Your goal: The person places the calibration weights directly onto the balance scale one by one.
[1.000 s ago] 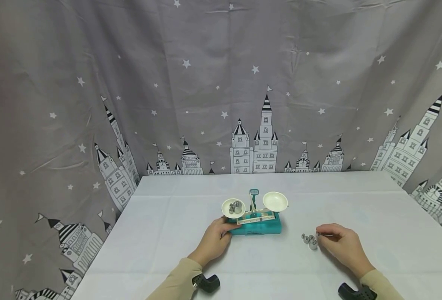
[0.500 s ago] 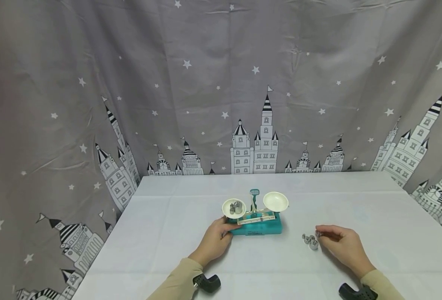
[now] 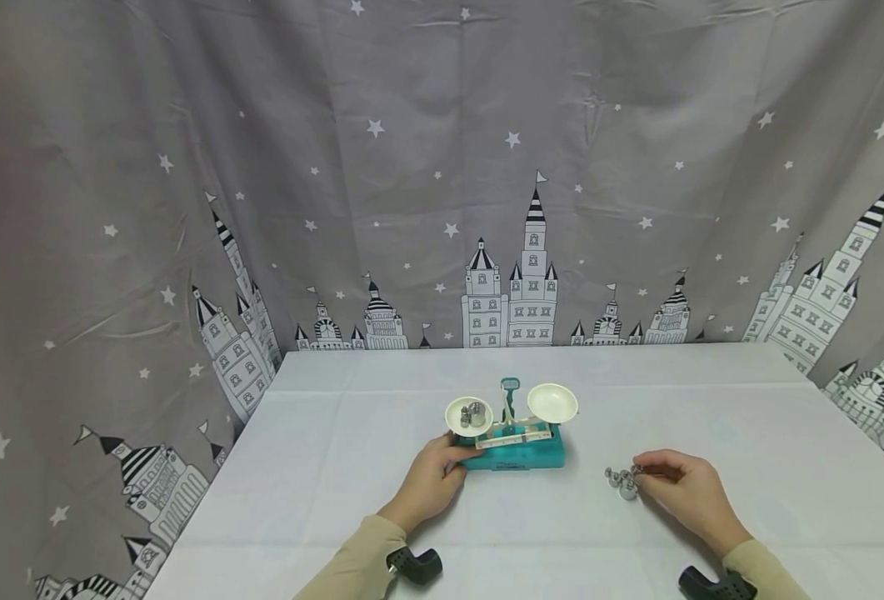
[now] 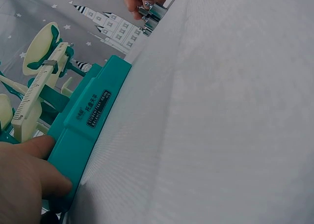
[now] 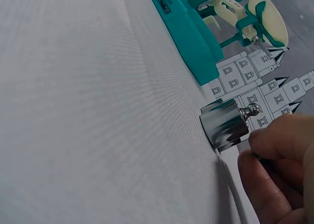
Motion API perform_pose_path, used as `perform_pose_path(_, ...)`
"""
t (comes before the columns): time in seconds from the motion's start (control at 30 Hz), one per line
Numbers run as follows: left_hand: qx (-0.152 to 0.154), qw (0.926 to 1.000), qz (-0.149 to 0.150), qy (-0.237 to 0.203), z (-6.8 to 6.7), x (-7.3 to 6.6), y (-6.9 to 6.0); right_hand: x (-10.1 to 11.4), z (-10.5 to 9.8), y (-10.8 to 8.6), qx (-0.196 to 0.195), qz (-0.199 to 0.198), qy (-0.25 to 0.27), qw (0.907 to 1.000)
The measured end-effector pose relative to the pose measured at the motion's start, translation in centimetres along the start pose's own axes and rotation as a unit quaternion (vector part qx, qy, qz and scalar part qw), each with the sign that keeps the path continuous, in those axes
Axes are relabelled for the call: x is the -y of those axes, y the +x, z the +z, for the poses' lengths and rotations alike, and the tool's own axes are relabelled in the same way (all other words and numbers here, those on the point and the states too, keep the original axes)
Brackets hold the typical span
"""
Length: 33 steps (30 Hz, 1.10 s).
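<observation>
Nearest are two beige sleeves (image 3: pixel 355 558), with a black device (image 3: pixel 415 567) at the left wrist and another black device (image 3: pixel 717 584) at the right. The right hand (image 3: pixel 685 493) rests low over the white table (image 3: pixel 337 483), thumb and index finger curled towards each other beside a cluster of metal weights (image 3: pixel 627 492). A small one sits right at the fingertips, but I cannot tell whether it is pinched. In the right wrist view the largest of the cluster is a shiny cylinder with a round knob on top, just beside the thumb.

Further left, the left hand (image 3: pixel 428 483) grips the left end of the teal balance scale (image 3: pixel 516 456), thumb at the front of its base. The scale stands on the middle of the table, near the weights but apart from them. Its left pan (image 3: pixel 452 417) carries a few more weights (image 3: pixel 476 415), one bigger than the rest, and sits lower than the right pan (image 3: pixel 552 404). A pale ruled bar (image 3: pixel 512 437) slopes down to the left along the front, and a teal post (image 3: pixel 510 400) rises between the pans.

Behind the table hangs a grey curtain (image 3: pixel 412 92) printed with white stars and castles
</observation>
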<state>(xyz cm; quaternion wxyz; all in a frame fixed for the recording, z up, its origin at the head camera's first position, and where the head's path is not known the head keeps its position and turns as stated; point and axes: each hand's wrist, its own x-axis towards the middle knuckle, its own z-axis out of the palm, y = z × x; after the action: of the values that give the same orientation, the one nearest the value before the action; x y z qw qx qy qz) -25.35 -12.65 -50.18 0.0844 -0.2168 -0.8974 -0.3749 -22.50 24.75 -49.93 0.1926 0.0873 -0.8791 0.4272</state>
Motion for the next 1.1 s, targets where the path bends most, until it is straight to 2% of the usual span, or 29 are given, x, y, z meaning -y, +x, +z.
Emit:
perform_pose_path(0.3, -0.001, 1.0000, 0.008, 0.000, 0.0, -0.2, 0.0, -0.3, -0.2, 0.0, -0.013, 0.023, 0.017, 0.9995)
perform_pose_path(0.53, 0.002, 1.0000, -0.005, 0.007, 0.0, -0.2, 0.0, -0.2, -0.2, 0.1, -0.009, 0.023, 0.023, 0.9994)
perform_pose_path(0.83, 0.002, 0.9999, -0.009, 0.008, -0.1, -0.3, 0.0, 0.6, -0.9, 0.5, -0.004, 0.021, 0.081, 0.9965)
perform_pose_path(1.1, 0.002, 0.9999, -0.009, 0.005, -0.1, -0.3, 0.0, 1.6, -1.1, 0.5, -0.004, 0.038, 0.088, 0.9954)
